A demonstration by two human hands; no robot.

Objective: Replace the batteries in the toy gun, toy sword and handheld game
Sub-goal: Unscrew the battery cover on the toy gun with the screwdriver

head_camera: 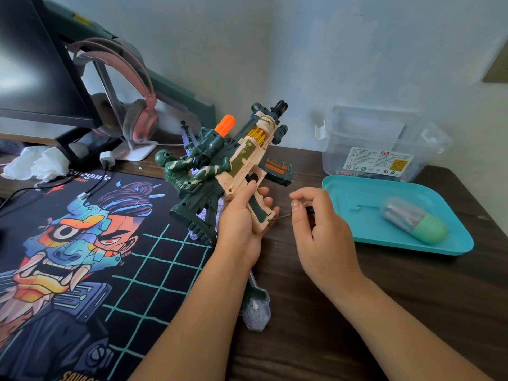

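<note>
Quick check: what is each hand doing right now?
Left hand: grips the toy gun by its handle.
Right hand: pinches a small screwdriver, tip at the handle's base.

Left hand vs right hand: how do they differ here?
The left hand wraps the grip of the toy gun and holds it up; the right hand pinches a small screwdriver in its fingertips. The left hand carries something bulky, the right hand something thin. Both work at the grip's base, where the screwdriver tip sits.
</note>
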